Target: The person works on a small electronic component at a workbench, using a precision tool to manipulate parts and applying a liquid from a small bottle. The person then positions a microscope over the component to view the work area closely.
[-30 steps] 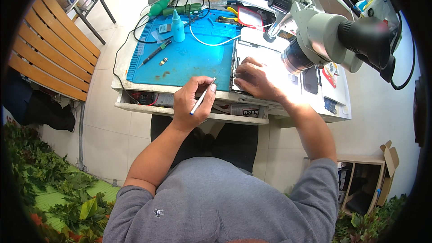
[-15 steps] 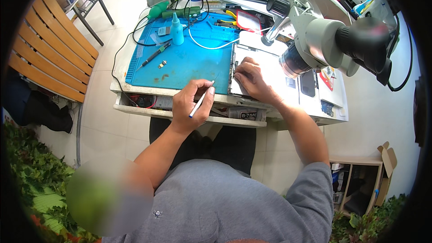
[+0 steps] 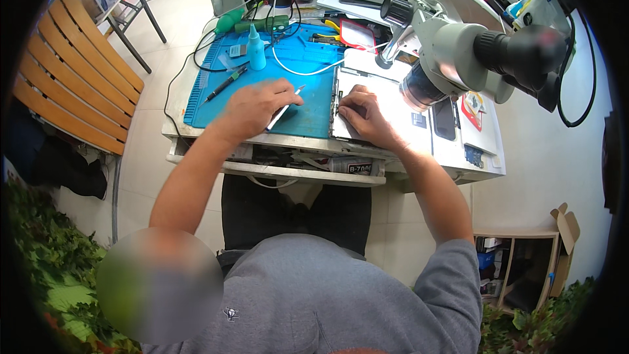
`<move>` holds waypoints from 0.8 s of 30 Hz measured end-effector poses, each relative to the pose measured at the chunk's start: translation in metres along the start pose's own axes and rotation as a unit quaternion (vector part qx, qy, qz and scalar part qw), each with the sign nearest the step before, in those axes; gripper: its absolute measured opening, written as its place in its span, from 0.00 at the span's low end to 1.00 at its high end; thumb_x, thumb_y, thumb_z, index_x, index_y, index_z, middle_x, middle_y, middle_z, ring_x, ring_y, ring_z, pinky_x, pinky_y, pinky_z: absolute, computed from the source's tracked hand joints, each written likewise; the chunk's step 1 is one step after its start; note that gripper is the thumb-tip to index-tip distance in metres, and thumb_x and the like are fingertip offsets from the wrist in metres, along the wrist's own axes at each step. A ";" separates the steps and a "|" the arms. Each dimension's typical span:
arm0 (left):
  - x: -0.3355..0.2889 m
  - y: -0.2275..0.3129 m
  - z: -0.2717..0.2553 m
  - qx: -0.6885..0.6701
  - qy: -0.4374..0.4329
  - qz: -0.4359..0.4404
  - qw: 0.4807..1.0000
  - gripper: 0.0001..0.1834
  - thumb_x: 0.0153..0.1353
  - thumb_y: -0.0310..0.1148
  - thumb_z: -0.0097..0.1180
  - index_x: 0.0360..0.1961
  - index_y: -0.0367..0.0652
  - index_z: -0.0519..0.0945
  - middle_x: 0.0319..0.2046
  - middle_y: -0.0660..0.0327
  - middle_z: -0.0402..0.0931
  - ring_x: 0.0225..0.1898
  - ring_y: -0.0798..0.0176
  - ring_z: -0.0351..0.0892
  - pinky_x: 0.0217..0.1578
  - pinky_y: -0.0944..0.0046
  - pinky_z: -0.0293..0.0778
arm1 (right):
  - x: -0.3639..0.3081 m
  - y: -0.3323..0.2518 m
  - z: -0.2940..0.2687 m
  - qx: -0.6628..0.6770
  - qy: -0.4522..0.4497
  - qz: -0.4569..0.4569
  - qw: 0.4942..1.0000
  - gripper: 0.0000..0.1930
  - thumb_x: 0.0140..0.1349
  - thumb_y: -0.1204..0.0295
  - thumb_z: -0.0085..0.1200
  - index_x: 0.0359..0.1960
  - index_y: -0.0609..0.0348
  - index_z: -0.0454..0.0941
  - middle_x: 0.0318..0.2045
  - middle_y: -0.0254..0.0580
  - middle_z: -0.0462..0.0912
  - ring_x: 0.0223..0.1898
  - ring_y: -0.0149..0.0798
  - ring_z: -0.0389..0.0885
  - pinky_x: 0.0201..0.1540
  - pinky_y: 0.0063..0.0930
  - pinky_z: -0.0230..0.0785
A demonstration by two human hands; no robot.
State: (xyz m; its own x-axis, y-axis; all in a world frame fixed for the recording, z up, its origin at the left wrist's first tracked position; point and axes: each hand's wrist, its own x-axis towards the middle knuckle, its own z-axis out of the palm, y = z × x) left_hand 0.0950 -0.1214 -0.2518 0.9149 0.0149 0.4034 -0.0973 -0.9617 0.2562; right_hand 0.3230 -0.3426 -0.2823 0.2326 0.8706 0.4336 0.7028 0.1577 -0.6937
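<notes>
My left hand (image 3: 259, 108) is closed around a slim white pen-shaped tool (image 3: 280, 116), over the blue work mat (image 3: 314, 101). The tool's thin tip points up and to the right, clear of the device. At the mat's right edge lies a flat device with a dark, narrow edge (image 3: 335, 105); glare washes out much of its pale surface. My right hand (image 3: 368, 117) rests on it, thumb and fingers pinched together close to that edge. What sits between those fingertips, if anything, is too small to make out.
A light-blue squeeze bottle (image 3: 256, 54) stands on the mat beside a green-and-black pen-like tool (image 3: 226, 84). A green rubber bulb (image 3: 227, 23) and loose cables lie behind. The microscope (image 3: 452, 65) overhangs the right side. Below the tabletop, a drawer (image 3: 308, 174) is partly pulled out.
My left hand has moved up and left with the white tool, away from the device's edge, and now covers the small metal piece on the mat. My right hand has stayed nearly still.
</notes>
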 end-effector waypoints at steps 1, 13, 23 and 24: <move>0.004 -0.009 -0.002 0.023 -0.016 0.030 0.999 0.18 0.64 0.19 0.63 0.51 0.52 0.90 0.54 0.63 0.84 0.53 0.53 0.86 0.52 0.52 0.83 | -0.001 0.000 0.001 -0.010 0.005 -0.006 1.000 0.04 0.71 0.79 0.66 0.43 0.68 0.87 0.38 0.46 0.83 0.41 0.44 0.82 0.48 0.37 0.74; 0.048 0.033 0.028 -0.260 0.014 -0.060 0.964 0.13 0.63 0.31 0.77 0.47 0.41 0.93 0.37 0.60 0.85 0.34 0.64 0.80 0.36 0.62 0.75 | -0.010 0.007 0.009 0.047 0.037 -0.011 0.998 0.05 0.71 0.78 0.68 0.44 0.65 0.89 0.39 0.43 0.82 0.44 0.40 0.80 0.51 0.37 0.73; 0.056 0.037 0.041 -0.315 0.029 -0.096 0.944 0.08 0.58 0.27 0.78 0.36 0.38 0.90 0.30 0.63 0.84 0.31 0.69 0.80 0.34 0.66 0.74 | -0.011 0.000 0.007 -0.003 0.027 0.005 1.000 0.06 0.70 0.79 0.69 0.45 0.66 0.90 0.37 0.44 0.83 0.42 0.40 0.81 0.49 0.36 0.74; 0.056 0.036 0.042 -0.322 0.034 -0.092 0.942 0.08 0.57 0.27 0.78 0.36 0.38 0.90 0.30 0.63 0.84 0.31 0.70 0.80 0.34 0.66 0.74 | -0.010 -0.004 0.007 0.002 0.025 0.012 1.000 0.06 0.70 0.79 0.69 0.46 0.66 0.90 0.37 0.44 0.83 0.42 0.40 0.81 0.49 0.36 0.74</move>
State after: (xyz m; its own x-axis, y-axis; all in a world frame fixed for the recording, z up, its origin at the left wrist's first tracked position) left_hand 0.1592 -0.1669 -0.2566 0.9141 0.2036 0.3507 -0.1775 -0.5768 0.7974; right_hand 0.3134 -0.3486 -0.2879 0.2824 0.8502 0.4443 0.6936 0.1389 -0.7068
